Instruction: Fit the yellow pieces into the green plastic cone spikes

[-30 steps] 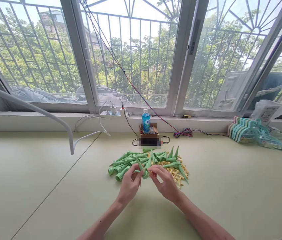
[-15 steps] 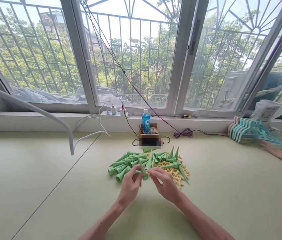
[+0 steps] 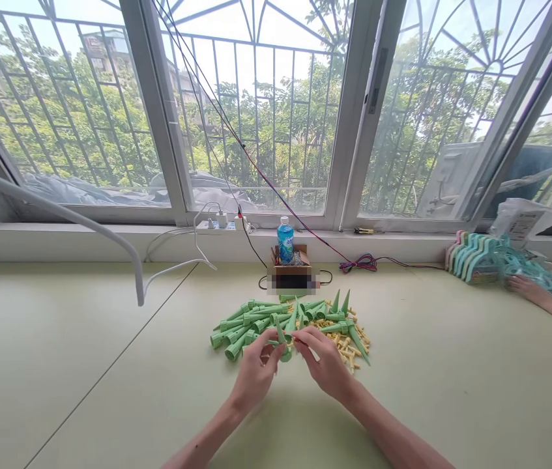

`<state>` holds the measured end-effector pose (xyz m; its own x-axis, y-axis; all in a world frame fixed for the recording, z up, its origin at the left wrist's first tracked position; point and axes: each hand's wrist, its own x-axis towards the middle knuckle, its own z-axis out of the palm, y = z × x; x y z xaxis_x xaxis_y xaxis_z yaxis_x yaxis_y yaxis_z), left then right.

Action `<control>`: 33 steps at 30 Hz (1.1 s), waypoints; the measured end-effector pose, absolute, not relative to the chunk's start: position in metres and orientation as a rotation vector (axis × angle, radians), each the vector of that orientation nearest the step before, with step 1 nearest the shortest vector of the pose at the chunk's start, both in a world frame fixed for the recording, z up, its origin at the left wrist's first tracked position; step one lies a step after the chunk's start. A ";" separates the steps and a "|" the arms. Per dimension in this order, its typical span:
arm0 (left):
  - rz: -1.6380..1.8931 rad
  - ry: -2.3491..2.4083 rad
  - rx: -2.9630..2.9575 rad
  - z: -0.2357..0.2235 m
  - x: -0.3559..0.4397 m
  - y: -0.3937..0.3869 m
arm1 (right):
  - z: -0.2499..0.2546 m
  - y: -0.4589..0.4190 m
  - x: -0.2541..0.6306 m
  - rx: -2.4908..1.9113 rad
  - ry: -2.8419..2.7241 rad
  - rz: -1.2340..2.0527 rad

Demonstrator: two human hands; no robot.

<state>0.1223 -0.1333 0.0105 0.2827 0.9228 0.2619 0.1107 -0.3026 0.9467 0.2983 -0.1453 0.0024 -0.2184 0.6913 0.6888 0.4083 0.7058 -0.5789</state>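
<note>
My left hand (image 3: pixel 255 368) is closed on a green plastic watering spike (image 3: pixel 280 331), its pointed end up and its wider cap low between my fingers. Close beside it, my right hand (image 3: pixel 327 366) pinches with thumb and fingertips; whatever is between them is too small to make out. Behind my hands lies a heap of green spikes (image 3: pixel 240 320) with ribbed caps, several pointing left. Small yellow valve-like pieces (image 3: pixel 347 345) are strewn to the right, partly under other spikes and behind my right hand.
Beyond the heap stand a small cardboard box (image 3: pixel 300 259), a blue bottle (image 3: pixel 285 241) and a blurred-out dark device (image 3: pixel 292 281). A coiled cable (image 3: pixel 361 262) lies farther right. Another person's hand (image 3: pixel 527 286) touches teal hangers (image 3: pixel 481 251). A white curved tube (image 3: pixel 109 225) hangs at left.
A yellow piece visible at my right fingertips earlier no longer shows there. Both hands stay close together around the spike. The other person's hand has shifted slightly among the hangers.
</note>
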 end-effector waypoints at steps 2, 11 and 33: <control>1.131 0.968 1.647 0.011 0.122 -0.134 | 0.001 -0.145 0.298 -0.870 -1.837 0.328; 1.140 0.984 1.662 0.008 0.122 -0.134 | -0.002 -0.143 0.299 -0.916 -1.829 0.297; 1.174 0.969 1.648 0.004 0.122 -0.132 | -0.006 -0.143 0.299 -0.974 -1.877 0.307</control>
